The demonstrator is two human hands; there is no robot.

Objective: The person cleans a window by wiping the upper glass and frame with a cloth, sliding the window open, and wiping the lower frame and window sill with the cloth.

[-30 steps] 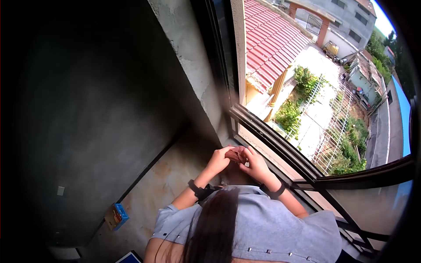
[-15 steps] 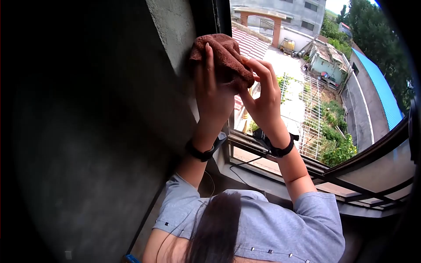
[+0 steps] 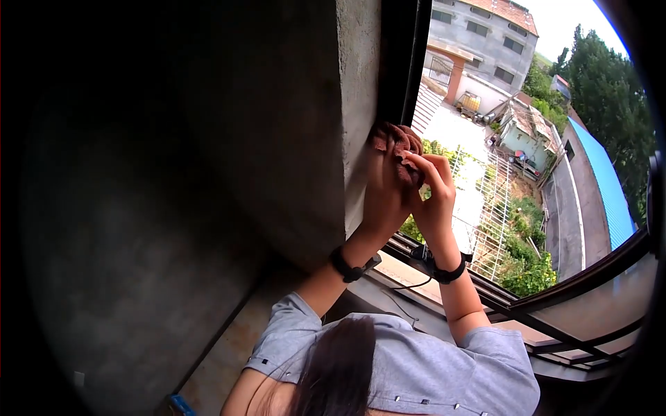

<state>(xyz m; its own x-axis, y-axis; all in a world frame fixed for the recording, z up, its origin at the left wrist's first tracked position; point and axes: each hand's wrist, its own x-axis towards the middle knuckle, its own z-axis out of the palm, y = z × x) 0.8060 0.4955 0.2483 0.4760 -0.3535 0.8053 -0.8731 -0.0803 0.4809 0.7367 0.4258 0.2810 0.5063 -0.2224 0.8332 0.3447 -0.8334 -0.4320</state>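
A bunched brown cloth is pressed against the dark window frame, beside the edge of the grey wall. My left hand is closed on the cloth from the left and below, its fingers largely in shadow or behind the fabric. From the right, my right hand pinches the cloth's edge between bent fingers and thumb. Both wrists wear black bands, the left one and the right one.
The rough wall edge stands just left of my hands. Below them runs the window sill with a thin black cable. A window sash reaches out at right. Outside lie a yard, a metal trellis and buildings.
Both hands and the cloth have moved down and right in view, along the window frame. The cloth looks more tightly bunched. The camera view has also shifted, showing more wall edge and frame.
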